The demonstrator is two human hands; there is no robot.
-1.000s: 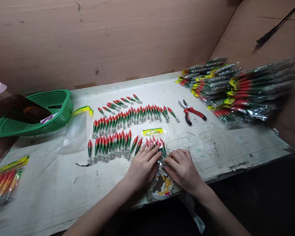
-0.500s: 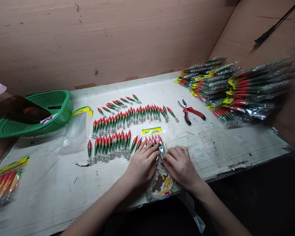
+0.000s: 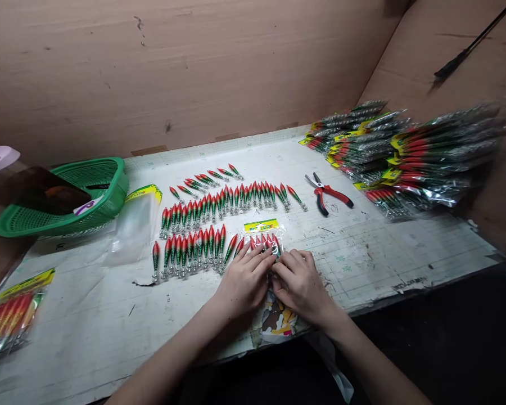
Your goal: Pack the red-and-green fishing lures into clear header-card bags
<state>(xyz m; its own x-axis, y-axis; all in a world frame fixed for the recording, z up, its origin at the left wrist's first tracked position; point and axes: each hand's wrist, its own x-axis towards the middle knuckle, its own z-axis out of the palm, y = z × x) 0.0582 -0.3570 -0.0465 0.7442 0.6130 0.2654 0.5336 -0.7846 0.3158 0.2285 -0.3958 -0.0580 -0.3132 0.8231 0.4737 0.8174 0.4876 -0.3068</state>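
Note:
A clear plastic bag with a yellow header lies in front of me, several red-and-green squid lures inside it. Across its lower left part rests my left hand, fingers stretched out flat on the plastic. Close against it, my right hand has its fingers curled and pinched at the bag's lower edge, which the hands mostly hide. Loose squid lures lie in a row to the left of the bag. Behind them are another row and a few scattered lures.
Red-handled pliers lie right of the rows. Filled lure packs are heaped at the right. Flat bags lie by a green basket at left. An orange lure pack sits at front left.
My right hand has moved left along the bag's lower edge, up against my left hand. My left hand stays flat on the bag. The view has shifted slightly.

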